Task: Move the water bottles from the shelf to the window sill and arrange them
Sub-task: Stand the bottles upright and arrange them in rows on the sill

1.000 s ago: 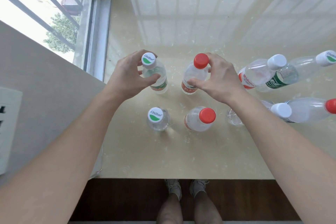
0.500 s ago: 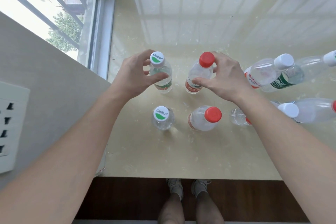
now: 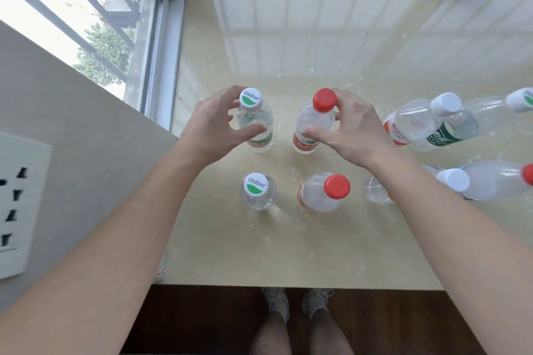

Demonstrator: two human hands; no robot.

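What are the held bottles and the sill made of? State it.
Left-hand bottle: clear, glossy plastic, since the sill shows through it. Right-hand bottle: the same, with an opaque red cap. Sill: polished, probably stone or a stone-look slab; it is flecked and mirrors the window.

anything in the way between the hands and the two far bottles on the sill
Nothing visible. The left hand is already wrapped around the far green-and-white-capped bottle, and the right hand around the far red-capped bottle. Both stand upright on the window sill, apart from the nearer bottles.
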